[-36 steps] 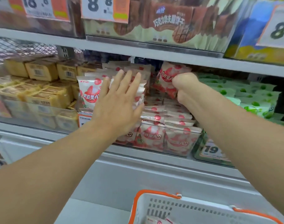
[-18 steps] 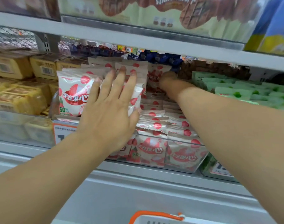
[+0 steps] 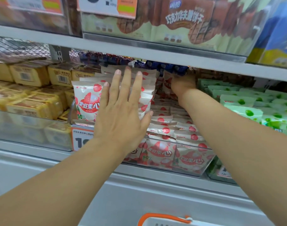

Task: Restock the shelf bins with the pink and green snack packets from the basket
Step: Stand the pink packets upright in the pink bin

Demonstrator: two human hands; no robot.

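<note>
Bin full of pink packets

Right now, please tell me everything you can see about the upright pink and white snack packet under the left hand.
The upright pink and white snack packet is a glossy, plastic-looking pouch with a crimped top edge, red fruit pictures, red lettering and a green "50%" mark. It stands at the front of a row of like packets in the clear plastic shelf bin, facing outward. The left hand presses flat against its right part, fingers straight, and hides that side.
</note>
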